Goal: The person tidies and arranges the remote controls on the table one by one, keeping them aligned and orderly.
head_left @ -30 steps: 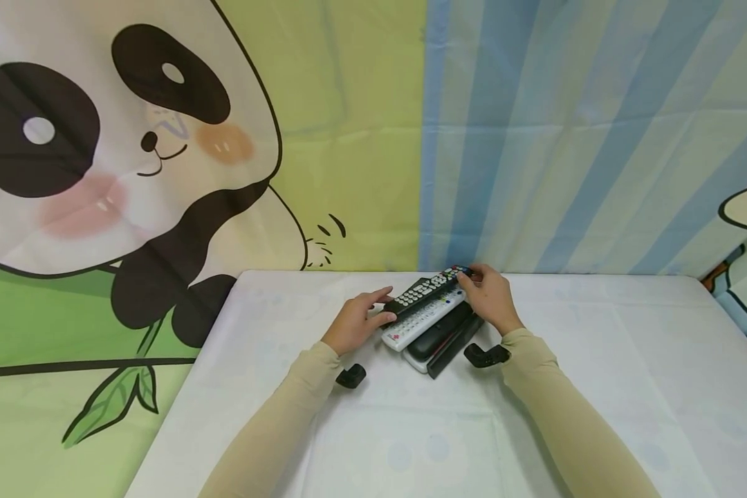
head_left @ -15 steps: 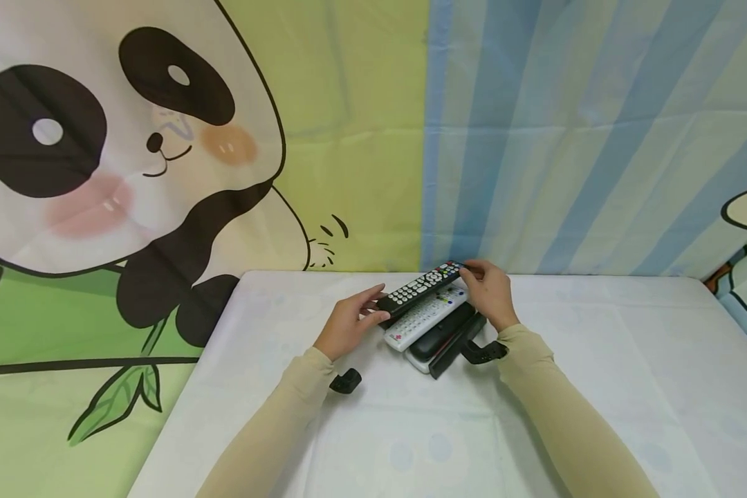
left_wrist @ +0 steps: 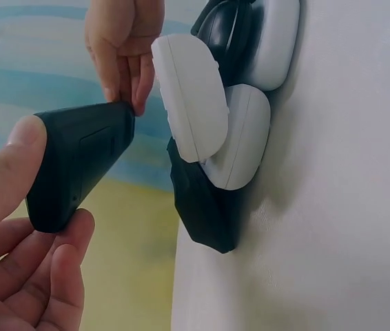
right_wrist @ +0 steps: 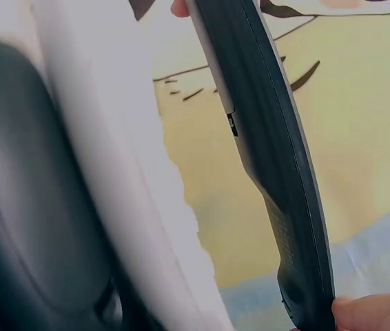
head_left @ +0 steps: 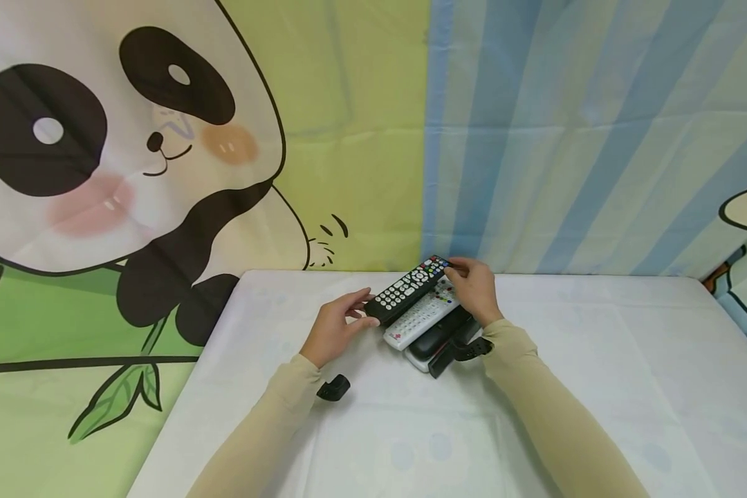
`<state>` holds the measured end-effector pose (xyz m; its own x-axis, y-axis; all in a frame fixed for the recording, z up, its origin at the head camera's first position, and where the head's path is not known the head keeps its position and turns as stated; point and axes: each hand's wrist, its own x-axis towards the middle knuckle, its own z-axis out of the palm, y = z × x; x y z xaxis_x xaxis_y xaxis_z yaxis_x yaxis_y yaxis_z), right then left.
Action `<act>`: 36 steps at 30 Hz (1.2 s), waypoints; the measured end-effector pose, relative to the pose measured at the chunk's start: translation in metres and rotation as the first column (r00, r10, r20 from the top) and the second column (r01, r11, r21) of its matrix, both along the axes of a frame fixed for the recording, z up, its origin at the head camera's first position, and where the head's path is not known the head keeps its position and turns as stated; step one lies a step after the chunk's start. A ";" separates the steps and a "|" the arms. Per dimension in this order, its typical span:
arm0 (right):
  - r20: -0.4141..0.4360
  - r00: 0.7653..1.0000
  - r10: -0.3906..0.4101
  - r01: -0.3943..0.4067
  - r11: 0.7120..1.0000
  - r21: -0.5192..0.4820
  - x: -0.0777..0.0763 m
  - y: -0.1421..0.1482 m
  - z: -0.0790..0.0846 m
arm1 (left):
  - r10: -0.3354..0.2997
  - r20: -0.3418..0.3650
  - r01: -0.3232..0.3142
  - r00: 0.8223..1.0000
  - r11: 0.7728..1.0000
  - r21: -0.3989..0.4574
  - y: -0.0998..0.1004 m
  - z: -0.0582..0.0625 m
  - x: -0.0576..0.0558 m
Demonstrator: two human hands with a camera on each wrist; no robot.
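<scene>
From here I see the black remote [head_left: 398, 299] up off the other remotes [head_left: 437, 335], near the tabletop's [head_left: 597, 346] far edge. The left hand [head_left: 335, 328] pinches one end, the right hand [head_left: 475, 289] the other. It's probably light, hard, a bit slippery; both ends seem good to hold.

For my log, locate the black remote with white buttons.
In the head view's centre, the black remote is held between the left hand and right hand, above the white remote.
</scene>
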<state>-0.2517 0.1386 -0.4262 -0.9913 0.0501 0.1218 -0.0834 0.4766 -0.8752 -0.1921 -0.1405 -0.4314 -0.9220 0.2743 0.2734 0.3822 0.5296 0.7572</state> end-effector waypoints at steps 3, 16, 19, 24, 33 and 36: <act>0.006 1.000 0.010 -0.010 1.000 -0.011 0.001 -0.007 0.001 | 0.006 -0.007 -0.006 1.000 1.000 0.003 -0.005 0.001 0.004; 0.016 0.995 0.101 -0.101 0.995 -0.015 0.002 -0.040 0.004 | 0.058 -0.024 -0.057 0.998 0.998 0.036 -0.027 0.001 0.019; 0.025 0.990 0.137 -0.137 0.990 -0.022 0.002 -0.049 0.006 | 0.077 -0.031 -0.076 0.997 0.997 0.031 -0.032 0.002 0.024; 0.032 0.981 0.192 -0.192 0.981 -0.011 0.004 -0.061 0.008 | 0.098 -0.060 -0.098 0.993 0.995 0.016 -0.042 0.002 0.031; 0.025 0.970 0.241 -0.240 0.970 -0.023 0.004 -0.083 0.009 | 0.140 -0.104 -0.143 0.985 0.990 -0.017 -0.060 0.002 0.044; 0.015 0.967 0.254 -0.253 0.967 -0.026 0.003 -0.089 0.008 | 0.154 -0.104 -0.157 0.983 0.987 -0.021 -0.064 0.002 0.048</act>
